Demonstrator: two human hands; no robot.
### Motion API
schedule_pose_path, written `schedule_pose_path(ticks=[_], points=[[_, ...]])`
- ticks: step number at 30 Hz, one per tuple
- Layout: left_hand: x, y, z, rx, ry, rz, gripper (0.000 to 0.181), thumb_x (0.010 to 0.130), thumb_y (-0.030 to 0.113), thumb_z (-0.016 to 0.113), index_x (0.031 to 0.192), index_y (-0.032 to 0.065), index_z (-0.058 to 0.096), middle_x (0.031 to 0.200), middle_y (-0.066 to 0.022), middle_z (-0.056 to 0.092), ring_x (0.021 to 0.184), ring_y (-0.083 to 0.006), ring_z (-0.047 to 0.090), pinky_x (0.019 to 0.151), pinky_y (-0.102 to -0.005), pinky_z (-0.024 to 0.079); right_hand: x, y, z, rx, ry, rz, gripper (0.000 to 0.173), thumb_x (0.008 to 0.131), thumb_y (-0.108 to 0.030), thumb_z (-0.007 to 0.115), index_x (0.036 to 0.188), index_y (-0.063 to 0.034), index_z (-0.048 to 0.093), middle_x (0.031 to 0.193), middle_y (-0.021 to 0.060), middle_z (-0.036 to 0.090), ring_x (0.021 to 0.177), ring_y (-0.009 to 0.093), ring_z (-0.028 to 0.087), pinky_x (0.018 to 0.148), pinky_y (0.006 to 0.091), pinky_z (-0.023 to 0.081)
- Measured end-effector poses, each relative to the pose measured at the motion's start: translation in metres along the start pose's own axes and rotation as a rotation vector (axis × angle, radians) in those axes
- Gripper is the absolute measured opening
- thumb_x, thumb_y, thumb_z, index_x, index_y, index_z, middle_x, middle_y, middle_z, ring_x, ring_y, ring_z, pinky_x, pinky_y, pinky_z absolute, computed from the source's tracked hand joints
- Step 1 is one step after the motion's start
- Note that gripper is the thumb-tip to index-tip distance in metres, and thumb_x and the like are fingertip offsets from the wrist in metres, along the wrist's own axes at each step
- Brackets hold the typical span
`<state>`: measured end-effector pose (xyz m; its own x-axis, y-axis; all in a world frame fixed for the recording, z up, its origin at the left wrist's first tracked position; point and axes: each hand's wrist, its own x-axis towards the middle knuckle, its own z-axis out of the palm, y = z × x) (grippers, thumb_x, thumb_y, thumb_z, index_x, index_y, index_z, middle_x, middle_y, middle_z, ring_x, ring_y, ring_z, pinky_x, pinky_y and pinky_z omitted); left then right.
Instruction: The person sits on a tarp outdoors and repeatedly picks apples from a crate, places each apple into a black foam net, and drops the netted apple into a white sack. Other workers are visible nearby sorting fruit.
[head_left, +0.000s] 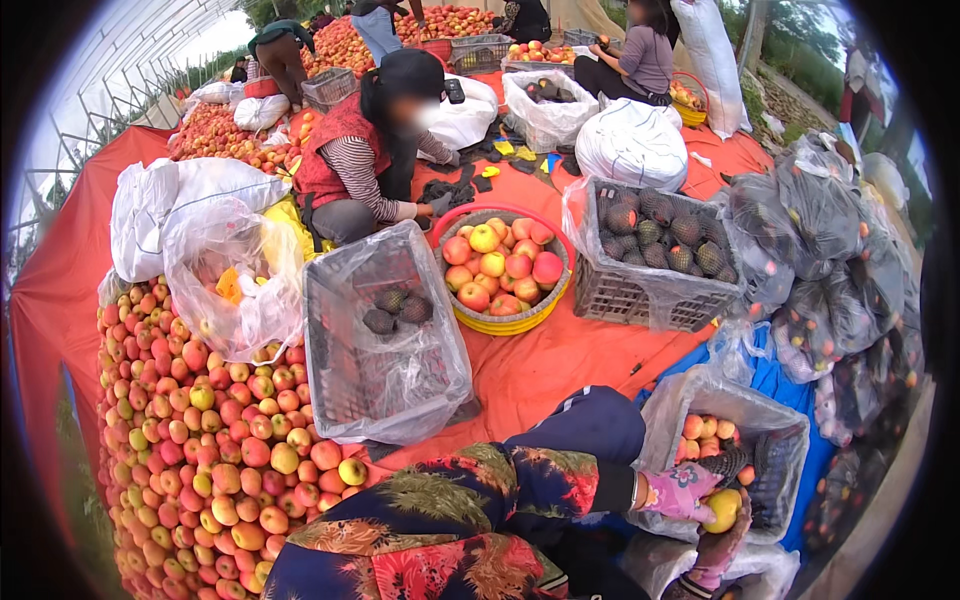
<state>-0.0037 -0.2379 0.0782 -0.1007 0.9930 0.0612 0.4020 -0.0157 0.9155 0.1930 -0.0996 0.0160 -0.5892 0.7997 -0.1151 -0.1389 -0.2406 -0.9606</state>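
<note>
My left hand (681, 492), in a pink flowered glove, pinches a black foam fruit net (724, 463). Its thumb rests against a yellow apple (723, 510). Around the lower side of that apple curls my right hand (726, 546), also in a pink glove. Both hands are over the near side of a crate lined with clear plastic (789, 450). Inside lie several bare red apples (701, 427) and more dark netting, partly hidden by my hands.
Beyond my knee stand a basket of apples (504, 266), a lined crate holding netted fruit (386, 304) and a fuller one (656, 232). Loose apples (225, 480) are heaped at left, bagged fruit (832, 225) at right. A co-worker (349, 154) crouches by the basket; others work behind.
</note>
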Motion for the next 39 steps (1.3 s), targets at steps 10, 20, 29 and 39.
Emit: schedule_pose_path(ticks=[10,20,29,39], points=[[-0.064,0.018,0.023,-1.051,-0.029,-0.009,0.074,0.076,0.035,0.068,0.13,-0.0049,0.037,0.126,-0.0143,0.047,0.117,-0.0225,0.045,0.097,-0.0324,0.036,-0.063,-0.011,0.076,-0.3,-0.022,-0.294,0.051,0.093,-0.032,0.036,0.133,-0.0002,0.034,0.129,0.0135,0.042,0.118,0.022,0.043,0.098,0.035,0.035],[-0.117,0.071,-0.005,-1.256,-0.233,-0.16,0.07,0.078,0.029,0.068,0.13,-0.0051,0.036,0.131,-0.0138,0.044,0.121,-0.0215,0.041,0.102,-0.0325,0.03,-0.086,-0.033,0.101,-0.303,-0.073,-0.341,0.044,0.088,-0.019,0.046,0.128,0.0003,0.038,0.119,0.013,0.048,0.11,0.021,0.049,0.092,0.0334,0.041],[-0.1,0.05,-0.002,-0.337,0.088,0.304,0.081,0.072,0.027,0.07,0.136,-0.0032,0.031,0.119,-0.017,0.052,0.115,-0.0246,0.047,0.098,-0.0321,0.035,-0.121,-0.063,0.108,-0.376,0.116,-0.593,0.042,0.084,-0.006,0.054,0.123,0.0006,0.041,0.109,0.0125,0.054,0.102,0.019,0.054,0.087,0.0319,0.046],[-0.088,0.052,-0.019,-0.269,0.416,0.441,0.061,0.068,0.001,0.074,0.121,0.0044,0.043,0.119,-0.0083,0.05,0.111,-0.016,0.05,0.092,-0.0296,0.043,-0.149,-0.062,0.14,-0.228,0.234,-0.489,0.035,0.089,-0.026,0.055,0.111,0.0001,0.049,0.112,0.0133,0.052,0.082,0.02,0.059,0.071,0.0295,0.048]])
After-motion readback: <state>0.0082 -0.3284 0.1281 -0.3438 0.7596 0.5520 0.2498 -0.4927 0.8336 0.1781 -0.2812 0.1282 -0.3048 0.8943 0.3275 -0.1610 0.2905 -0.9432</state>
